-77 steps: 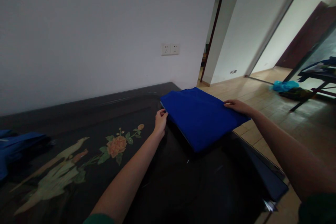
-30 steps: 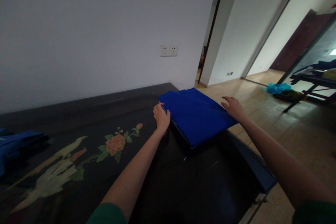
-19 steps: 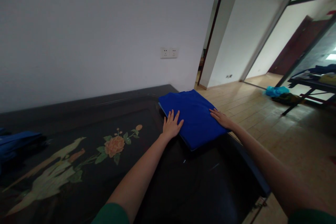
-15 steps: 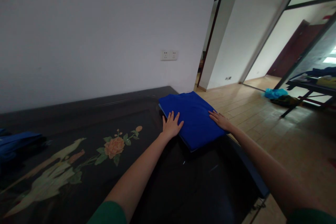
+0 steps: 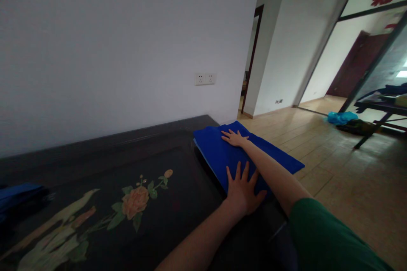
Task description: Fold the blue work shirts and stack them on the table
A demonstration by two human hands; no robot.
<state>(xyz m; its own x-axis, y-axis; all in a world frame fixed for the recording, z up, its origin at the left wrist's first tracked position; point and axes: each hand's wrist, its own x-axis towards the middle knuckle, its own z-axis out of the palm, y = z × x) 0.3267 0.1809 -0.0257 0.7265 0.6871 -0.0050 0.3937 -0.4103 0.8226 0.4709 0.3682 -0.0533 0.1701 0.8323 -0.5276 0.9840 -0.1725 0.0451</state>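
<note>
A folded blue cloth (image 5: 211,144) lies flat on the dark, glossy table (image 5: 165,139), close to its far right corner. The cloth's right corner reaches out over the table's side. My left hand (image 5: 242,188) presses on the near edge of the cloth, fingers spread and palm down. Farther forward, my right hand (image 5: 234,137) lies flat on the cloth's far part, its fingers also spread. My right forearm crosses above the cloth and covers some of it. Neither hand grips anything.
A dark blue fabric item (image 5: 19,197) sits at the table's left. Painted flowers (image 5: 136,201) decorate the tabletop. The wall holds two sockets (image 5: 205,78). On the wooden floor to the right are a light blue plastic bag (image 5: 341,117) and a dark bench (image 5: 378,110) with items on it.
My right hand has moved left and forward from the cloth's right edge onto its far part. My left hand has come nearer and to the right. The cloth now spreads farther right.
</note>
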